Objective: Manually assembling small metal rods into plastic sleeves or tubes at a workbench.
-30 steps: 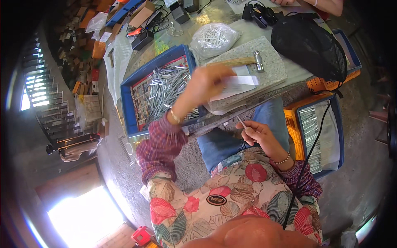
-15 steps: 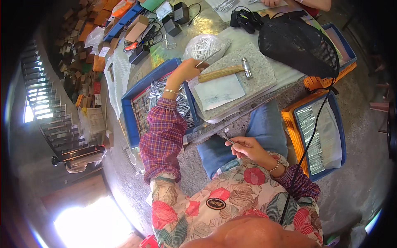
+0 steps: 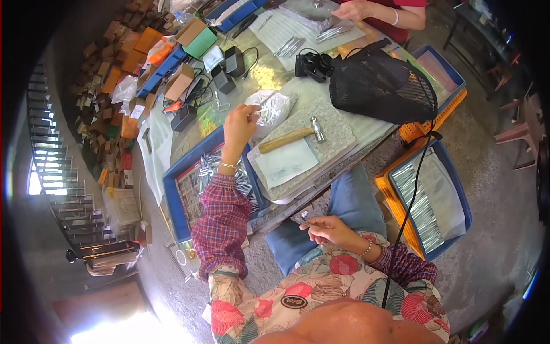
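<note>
My left hand (image 3: pixel 240 123) reaches over the far edge of a blue tray (image 3: pixel 171 186) and is at the near-left side of a clear plastic bag (image 3: pixel 285 103) of short white sticks. Its fingertips are pinched together beside the bag; what they hold is too small to name. Above my lap, my right hand (image 3: pixel 329 230) pinches a thin metal rod (image 3: pixel 306 223) between thumb and fingers. A wooden-handled hammer (image 3: pixel 286 139) lies on a stone slab (image 3: pixel 338 129), next to a pale sheet (image 3: pixel 289 163). Many loose metal pieces (image 3: pixel 243 178) fill part of the blue tray.
A black mesh bag (image 3: pixel 381 86) lies right of the slab, its cord trailing past my right arm. At right, a blue tray of metal rods (image 3: pixel 413 200) sits on an orange crate (image 3: pixel 392 195). Across the table is a co-worker's hand (image 3: pixel 355 10). Black boxes (image 3: pixel 223 79) stand at far left.
The view has tilted, showing more of the far table. My left hand has moved from the slab's edge to the bag of white sticks; the thin rod seen in it earlier no longer shows.
</note>
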Action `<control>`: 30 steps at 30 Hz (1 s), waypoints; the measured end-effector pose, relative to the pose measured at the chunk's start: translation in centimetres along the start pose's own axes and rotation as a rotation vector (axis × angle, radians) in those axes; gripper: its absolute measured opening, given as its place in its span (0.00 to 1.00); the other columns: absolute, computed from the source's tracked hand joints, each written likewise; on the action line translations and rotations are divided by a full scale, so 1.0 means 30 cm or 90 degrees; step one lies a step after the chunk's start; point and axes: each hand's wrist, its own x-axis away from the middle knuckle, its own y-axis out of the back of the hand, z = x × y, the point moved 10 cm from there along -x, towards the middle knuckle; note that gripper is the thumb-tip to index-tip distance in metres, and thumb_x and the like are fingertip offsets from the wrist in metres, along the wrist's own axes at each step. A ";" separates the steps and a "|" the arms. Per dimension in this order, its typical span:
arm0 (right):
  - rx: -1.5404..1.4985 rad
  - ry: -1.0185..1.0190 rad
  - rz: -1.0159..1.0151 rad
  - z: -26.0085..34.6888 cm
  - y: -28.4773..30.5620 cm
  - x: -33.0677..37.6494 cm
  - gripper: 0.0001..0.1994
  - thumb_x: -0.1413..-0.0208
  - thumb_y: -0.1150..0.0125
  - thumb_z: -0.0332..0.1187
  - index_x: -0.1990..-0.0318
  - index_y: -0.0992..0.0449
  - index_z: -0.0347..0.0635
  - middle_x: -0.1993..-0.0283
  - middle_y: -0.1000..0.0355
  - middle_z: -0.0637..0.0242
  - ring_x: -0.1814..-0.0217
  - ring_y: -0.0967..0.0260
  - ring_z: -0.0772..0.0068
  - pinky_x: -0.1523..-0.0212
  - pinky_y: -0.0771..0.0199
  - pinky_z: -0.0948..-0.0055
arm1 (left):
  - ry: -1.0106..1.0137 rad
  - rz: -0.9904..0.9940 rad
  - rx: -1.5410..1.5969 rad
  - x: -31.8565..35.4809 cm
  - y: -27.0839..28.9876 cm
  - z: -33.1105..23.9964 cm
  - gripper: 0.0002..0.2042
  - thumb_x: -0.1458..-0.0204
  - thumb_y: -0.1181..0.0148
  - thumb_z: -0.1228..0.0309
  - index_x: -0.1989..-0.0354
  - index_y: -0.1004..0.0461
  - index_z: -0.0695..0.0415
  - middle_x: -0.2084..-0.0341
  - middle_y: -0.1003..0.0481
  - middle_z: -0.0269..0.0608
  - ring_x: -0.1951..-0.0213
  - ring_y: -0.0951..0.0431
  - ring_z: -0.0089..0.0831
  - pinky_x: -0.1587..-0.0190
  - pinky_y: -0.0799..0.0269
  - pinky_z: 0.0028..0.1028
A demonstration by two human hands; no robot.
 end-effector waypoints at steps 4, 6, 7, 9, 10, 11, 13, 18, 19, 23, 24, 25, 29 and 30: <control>0.000 0.008 -0.008 -0.005 0.007 0.001 0.12 0.41 0.51 0.30 0.52 0.28 0.36 0.73 0.33 0.71 0.76 0.40 0.85 0.74 0.38 0.84 | 0.040 0.052 -0.067 0.022 -0.087 0.050 0.09 0.58 0.43 0.73 0.68 0.22 0.49 0.71 0.27 0.39 0.69 0.25 0.42 0.68 0.30 0.37; 0.002 0.027 -0.008 -0.008 0.018 0.003 0.12 0.41 0.51 0.30 0.53 0.28 0.36 0.73 0.33 0.71 0.76 0.39 0.85 0.75 0.38 0.84 | 0.036 0.051 -0.072 0.035 -0.096 0.050 0.08 0.58 0.42 0.72 0.68 0.22 0.50 0.71 0.27 0.39 0.69 0.25 0.42 0.68 0.30 0.37; 0.001 0.028 -0.009 -0.015 0.024 0.001 0.12 0.41 0.51 0.30 0.53 0.28 0.36 0.73 0.33 0.71 0.76 0.39 0.85 0.75 0.38 0.84 | 0.035 0.050 -0.079 0.037 -0.096 0.047 0.07 0.58 0.42 0.72 0.69 0.23 0.50 0.71 0.27 0.38 0.69 0.25 0.42 0.68 0.30 0.38; -0.010 0.018 -0.012 -0.032 0.031 -0.003 0.12 0.41 0.51 0.29 0.53 0.28 0.36 0.74 0.33 0.71 0.76 0.39 0.84 0.75 0.38 0.83 | 0.033 0.035 -0.080 0.038 -0.089 0.042 0.06 0.57 0.42 0.71 0.70 0.23 0.51 0.71 0.27 0.38 0.70 0.25 0.41 0.69 0.30 0.37; -0.009 0.018 -0.011 -0.029 0.030 -0.005 0.12 0.41 0.51 0.29 0.53 0.28 0.36 0.74 0.33 0.71 0.76 0.39 0.84 0.75 0.38 0.83 | 0.032 0.017 -0.084 0.037 -0.078 0.042 0.05 0.57 0.41 0.71 0.71 0.23 0.51 0.71 0.27 0.37 0.70 0.25 0.41 0.69 0.30 0.37; -0.009 0.014 -0.006 -0.027 0.024 -0.007 0.12 0.41 0.51 0.30 0.53 0.28 0.36 0.73 0.33 0.71 0.76 0.39 0.84 0.75 0.38 0.83 | 0.033 0.017 -0.084 0.039 -0.074 0.044 0.05 0.57 0.41 0.71 0.71 0.23 0.51 0.71 0.27 0.37 0.70 0.25 0.41 0.69 0.30 0.37; -0.009 0.009 -0.001 -0.024 0.018 -0.009 0.12 0.41 0.51 0.30 0.53 0.28 0.36 0.73 0.33 0.71 0.76 0.39 0.84 0.75 0.37 0.84 | 0.017 -0.042 -0.023 0.041 -0.038 0.035 0.04 0.57 0.41 0.70 0.72 0.23 0.52 0.72 0.26 0.36 0.72 0.25 0.39 0.71 0.31 0.34; 0.001 0.003 -0.007 -0.023 0.021 -0.008 0.12 0.41 0.51 0.30 0.53 0.28 0.36 0.73 0.33 0.71 0.76 0.39 0.84 0.75 0.37 0.84 | 0.025 -0.131 0.065 0.027 0.064 0.033 0.04 0.59 0.38 0.72 0.74 0.23 0.57 0.75 0.26 0.38 0.79 0.27 0.32 0.74 0.33 0.28; 0.002 0.002 -0.008 -0.022 0.023 -0.007 0.12 0.41 0.51 0.30 0.53 0.28 0.36 0.73 0.33 0.71 0.76 0.39 0.84 0.75 0.37 0.84 | 0.044 -0.139 0.095 0.019 0.084 0.029 0.04 0.60 0.38 0.74 0.73 0.22 0.57 0.76 0.26 0.39 0.80 0.28 0.31 0.75 0.34 0.26; 0.001 -0.012 -0.034 -0.002 0.033 0.002 0.12 0.41 0.50 0.31 0.53 0.28 0.37 0.73 0.33 0.71 0.76 0.40 0.85 0.75 0.38 0.85 | 0.115 -0.176 0.197 0.039 0.149 0.048 0.06 0.60 0.37 0.75 0.71 0.22 0.57 0.81 0.27 0.32 0.83 0.34 0.16 0.80 0.41 0.20; -0.001 -0.016 -0.047 0.004 0.043 0.005 0.12 0.42 0.50 0.31 0.53 0.28 0.37 0.73 0.33 0.72 0.77 0.40 0.85 0.75 0.39 0.85 | 0.175 -0.171 0.260 0.059 0.148 0.066 0.05 0.58 0.37 0.75 0.71 0.22 0.58 0.83 0.28 0.28 0.83 0.36 0.12 0.80 0.43 0.18; 0.006 -0.016 -0.048 0.012 0.046 0.005 0.12 0.42 0.50 0.31 0.53 0.28 0.37 0.73 0.33 0.72 0.77 0.40 0.85 0.75 0.39 0.85 | 0.216 -0.151 0.393 0.091 0.129 0.092 0.04 0.54 0.39 0.74 0.70 0.22 0.60 0.85 0.31 0.24 0.84 0.40 0.08 0.83 0.49 0.16; 0.032 0.000 -0.078 0.078 0.075 0.010 0.12 0.42 0.50 0.30 0.53 0.29 0.36 0.71 0.33 0.71 0.76 0.41 0.85 0.73 0.40 0.85 | 0.311 -0.001 0.600 0.236 0.102 -0.061 0.07 0.48 0.44 0.73 0.66 0.24 0.64 0.85 0.30 0.29 0.88 0.43 0.10 0.87 0.52 0.14; 0.028 0.006 -0.093 0.100 0.079 0.015 0.12 0.42 0.50 0.31 0.53 0.29 0.36 0.71 0.33 0.72 0.77 0.42 0.86 0.74 0.41 0.86 | 0.322 0.026 0.632 0.281 0.093 -0.097 0.07 0.48 0.45 0.73 0.66 0.25 0.64 0.84 0.29 0.30 0.88 0.42 0.11 0.87 0.51 0.14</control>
